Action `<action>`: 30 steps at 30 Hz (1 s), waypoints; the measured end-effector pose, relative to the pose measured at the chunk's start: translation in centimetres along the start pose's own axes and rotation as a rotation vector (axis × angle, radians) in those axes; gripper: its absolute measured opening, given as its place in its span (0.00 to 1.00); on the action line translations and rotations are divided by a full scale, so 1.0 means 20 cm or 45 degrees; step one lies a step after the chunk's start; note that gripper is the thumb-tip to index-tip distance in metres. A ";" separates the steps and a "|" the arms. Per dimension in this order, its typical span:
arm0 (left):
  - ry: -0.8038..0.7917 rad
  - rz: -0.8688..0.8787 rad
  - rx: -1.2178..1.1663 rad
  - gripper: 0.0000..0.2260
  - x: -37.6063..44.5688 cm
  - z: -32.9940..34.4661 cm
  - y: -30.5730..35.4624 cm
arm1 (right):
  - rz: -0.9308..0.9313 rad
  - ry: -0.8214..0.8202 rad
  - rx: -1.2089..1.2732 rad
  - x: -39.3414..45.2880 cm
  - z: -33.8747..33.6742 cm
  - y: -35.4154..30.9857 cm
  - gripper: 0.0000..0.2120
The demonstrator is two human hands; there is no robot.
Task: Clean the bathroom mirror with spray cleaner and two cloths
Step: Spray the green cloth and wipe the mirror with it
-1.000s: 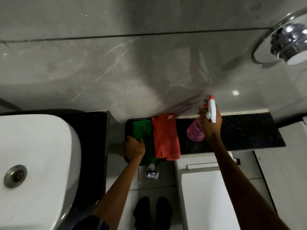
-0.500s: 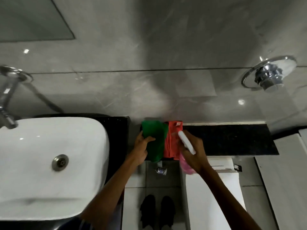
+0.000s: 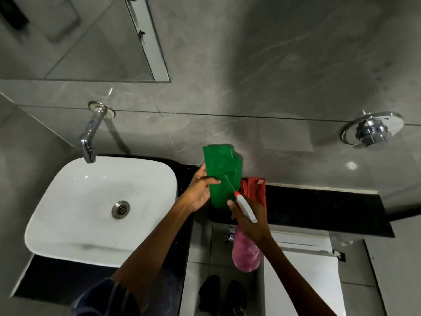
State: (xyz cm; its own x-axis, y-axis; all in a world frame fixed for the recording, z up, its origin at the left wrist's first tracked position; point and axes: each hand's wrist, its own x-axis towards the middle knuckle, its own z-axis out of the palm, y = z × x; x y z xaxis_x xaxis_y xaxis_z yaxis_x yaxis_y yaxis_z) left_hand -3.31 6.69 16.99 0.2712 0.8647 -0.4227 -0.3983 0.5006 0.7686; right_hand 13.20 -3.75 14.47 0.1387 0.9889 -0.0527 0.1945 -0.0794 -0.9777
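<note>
My left hand (image 3: 199,190) holds a green cloth (image 3: 222,174) up above the black ledge, thumb pressed on its front. My right hand (image 3: 249,221) grips a spray bottle (image 3: 246,254) with pink liquid, its white trigger head and red nozzle pointing at the green cloth from close by. A thin jet runs from the nozzle to the cloth. A red cloth (image 3: 255,190) lies on the black ledge (image 3: 319,208) just behind the bottle. The mirror (image 3: 75,39) hangs on the wall at the upper left, above the basin.
A white basin (image 3: 98,210) with a chrome tap (image 3: 90,137) sits at the left on a black counter. A chrome flush valve (image 3: 371,132) is on the grey wall at right. A white toilet cistern (image 3: 303,270) stands below the ledge. My shoes (image 3: 222,295) show on the floor.
My left hand has lifted the green cloth off the ledge. My right hand has brought the spray bottle in close to it, nozzle aimed at the cloth. The view has tilted up, showing the mirror.
</note>
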 end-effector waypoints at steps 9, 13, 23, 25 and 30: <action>0.009 0.021 0.008 0.34 0.02 0.00 -0.02 | -0.035 -0.081 -0.067 0.00 -0.04 0.04 0.07; 0.014 0.002 -0.016 0.34 0.05 0.00 -0.07 | -0.009 -0.092 -0.087 0.01 -0.07 0.11 0.06; 0.013 -0.082 -0.052 0.31 0.07 0.01 -0.23 | 0.126 0.137 -0.121 0.20 -0.45 0.39 0.08; 0.015 -0.089 -0.048 0.30 0.07 0.01 -0.26 | 0.102 0.284 -0.086 0.30 -0.56 0.43 0.08; 0.036 -0.101 -0.020 0.30 0.05 -0.02 -0.32 | 0.167 0.497 -0.055 0.50 -0.68 0.53 0.17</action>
State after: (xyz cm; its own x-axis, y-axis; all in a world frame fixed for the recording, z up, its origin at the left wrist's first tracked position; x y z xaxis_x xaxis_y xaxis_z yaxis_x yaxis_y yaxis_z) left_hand -0.82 4.37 11.34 0.2776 0.8228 -0.4959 -0.3902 0.5683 0.7244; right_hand 29.84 3.50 6.36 0.5216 0.8487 -0.0873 0.1899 -0.2152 -0.9579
